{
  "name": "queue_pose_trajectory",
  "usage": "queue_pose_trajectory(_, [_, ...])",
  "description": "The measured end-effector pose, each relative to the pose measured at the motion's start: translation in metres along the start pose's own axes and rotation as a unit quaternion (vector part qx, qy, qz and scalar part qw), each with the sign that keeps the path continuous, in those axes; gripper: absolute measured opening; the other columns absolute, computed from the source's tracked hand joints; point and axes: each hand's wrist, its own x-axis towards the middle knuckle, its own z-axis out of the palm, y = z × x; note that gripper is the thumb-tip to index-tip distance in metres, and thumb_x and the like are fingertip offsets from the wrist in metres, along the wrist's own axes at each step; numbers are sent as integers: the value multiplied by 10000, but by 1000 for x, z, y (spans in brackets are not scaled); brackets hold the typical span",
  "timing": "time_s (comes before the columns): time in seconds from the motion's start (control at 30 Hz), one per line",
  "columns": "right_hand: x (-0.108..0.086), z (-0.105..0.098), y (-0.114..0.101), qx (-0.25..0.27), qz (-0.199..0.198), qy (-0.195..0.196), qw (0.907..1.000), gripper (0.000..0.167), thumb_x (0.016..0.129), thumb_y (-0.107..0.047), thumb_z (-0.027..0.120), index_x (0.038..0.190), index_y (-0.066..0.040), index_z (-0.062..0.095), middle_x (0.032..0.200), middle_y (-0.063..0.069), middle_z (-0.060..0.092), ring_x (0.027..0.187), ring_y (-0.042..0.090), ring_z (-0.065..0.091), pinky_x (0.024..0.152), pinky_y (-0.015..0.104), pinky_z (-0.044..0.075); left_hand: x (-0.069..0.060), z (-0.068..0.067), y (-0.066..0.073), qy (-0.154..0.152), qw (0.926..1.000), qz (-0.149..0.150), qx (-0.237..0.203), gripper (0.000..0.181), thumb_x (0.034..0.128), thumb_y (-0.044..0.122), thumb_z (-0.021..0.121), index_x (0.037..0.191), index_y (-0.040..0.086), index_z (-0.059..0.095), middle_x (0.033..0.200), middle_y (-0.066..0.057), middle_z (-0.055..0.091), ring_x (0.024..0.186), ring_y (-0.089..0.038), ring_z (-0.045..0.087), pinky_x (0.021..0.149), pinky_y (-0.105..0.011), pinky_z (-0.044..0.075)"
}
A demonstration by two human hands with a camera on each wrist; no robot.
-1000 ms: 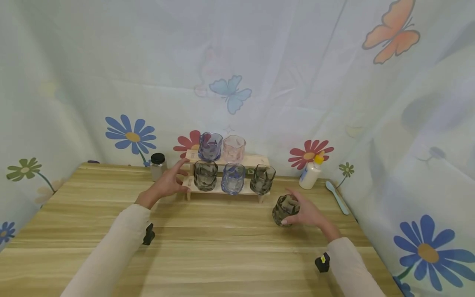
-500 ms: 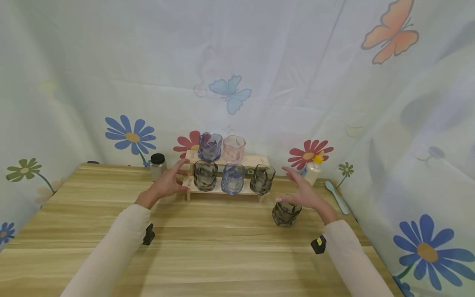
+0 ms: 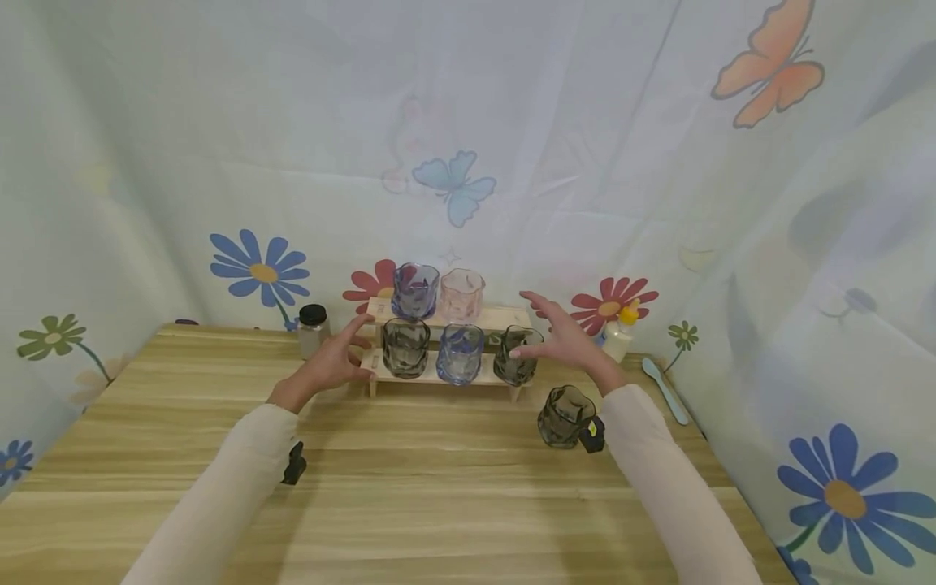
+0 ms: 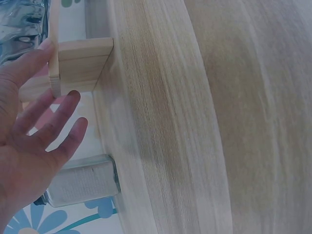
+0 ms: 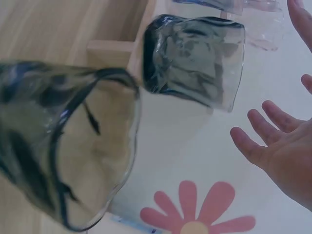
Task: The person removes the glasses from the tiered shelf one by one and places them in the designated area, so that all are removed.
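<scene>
A two-tier wooden rack (image 3: 500, 315) stands against the backdrop. On its upper tier are a purple-blue glass (image 3: 415, 294) and a pink glass (image 3: 462, 296). The lower tier bears a dark grey glass (image 3: 405, 351), a blue glass (image 3: 459, 356) and another dark grey glass (image 3: 512, 370). Spread fingers of my left hand (image 3: 327, 367) touch the rack's left end, thumb at the lower board (image 4: 54, 68). My right hand (image 3: 566, 340) reaches over the lower tier's right glass, fingers apart, holding nothing. A loose dark glass (image 3: 561, 418) stands upright on the table below my right wrist.
A black-lidded jar (image 3: 313, 329) stands left of the rack, close to my left hand. Behind my right forearm is a white glue bottle (image 3: 617, 337) with a yellow cap. A pale blue spoon (image 3: 665, 390) lies near the wooden table's right edge.
My right hand has let go of the loose dark glass, risen from it and moved left and away from me toward the rack. My left hand keeps its place.
</scene>
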Motion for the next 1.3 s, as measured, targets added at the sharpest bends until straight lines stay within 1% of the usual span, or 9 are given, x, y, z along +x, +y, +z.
queue_pose_trajectory(0.1, [12,2,-7,-36,-41,-52,10000,1015,790,-379,851,1593,-246,244,1596,209,303,1431,434,360,1105,638,345,0,0,-1,2,10000,-49,-16,988,821,82,818,1575,157,185,1356,-331,553,970,-416,692,821,-517,560])
queue_pose_trajectory(0.23, [28,6,-14,1,-186,-83,9998,1013,799,-357,844,1595,-185,242,1581,254,299,1417,468,363,1094,632,362,-2,0,-1,-13,10000,-40,-15,990,819,86,822,1572,144,182,1350,-339,553,964,-416,693,813,-513,561])
queue_pose_trajectory(0.33, [38,10,-19,19,-251,-9,9997,1007,801,-334,844,1590,-149,248,1575,255,311,1408,472,378,1092,616,376,-2,0,-1,-17,10000,-24,-24,986,820,86,821,1570,137,183,1349,-343,550,963,-416,694,811,-513,561])
queue_pose_trajectory(0.53, [54,16,-31,93,-363,151,9992,982,791,-266,859,1573,-118,285,1563,260,334,1383,484,409,1108,592,375,-1,-1,0,7,10000,-12,-6,986,820,89,822,1571,140,186,1350,-337,552,969,-414,694,822,-512,559])
queue_pose_trajectory(0.67, [65,23,-34,123,-278,160,9994,957,808,-246,845,1575,-129,285,1552,262,342,1377,470,422,1105,561,394,-2,0,-1,14,10000,-57,14,994,816,87,826,1572,146,183,1349,-333,555,969,-412,693,817,-507,561])
queue_pose_trajectory(0.83, [76,28,-37,345,-55,212,9992,931,826,-217,824,1579,-166,280,1561,221,343,1377,450,426,1089,555,411,-2,0,-1,24,10000,-58,40,996,813,98,830,1570,152,184,1346,-327,559,975,-418,691,823,-515,560])
queue_pose_trajectory(1.07, [88,35,-38,581,-9,211,9981,924,824,-186,828,1574,-157,290,1569,214,342,1340,458,459,1087,545,415,-3,-1,1,57,9999,-74,64,1000,811,90,829,1573,145,184,1346,-327,560,967,-412,692,823,-518,557])
queue_pose_trajectory(1.17, [94,40,-37,618,61,255,9977,918,823,-194,831,1570,-156,299,1542,228,372,1335,439,471,1079,535,424,-3,0,2,76,9999,-120,88,999,811,87,829,1574,148,186,1346,-322,562,969,-412,692,827,-518,557])
queue_pose_trajectory(1.3, [101,46,-37,530,114,372,9978,892,820,-197,833,1553,-138,329,1482,247,434,1326,418,487,1079,531,423,-2,1,3,66,9999,-107,93,997,815,86,826,1576,148,185,1352,-323,557,972,-412,692,837,-521,556])
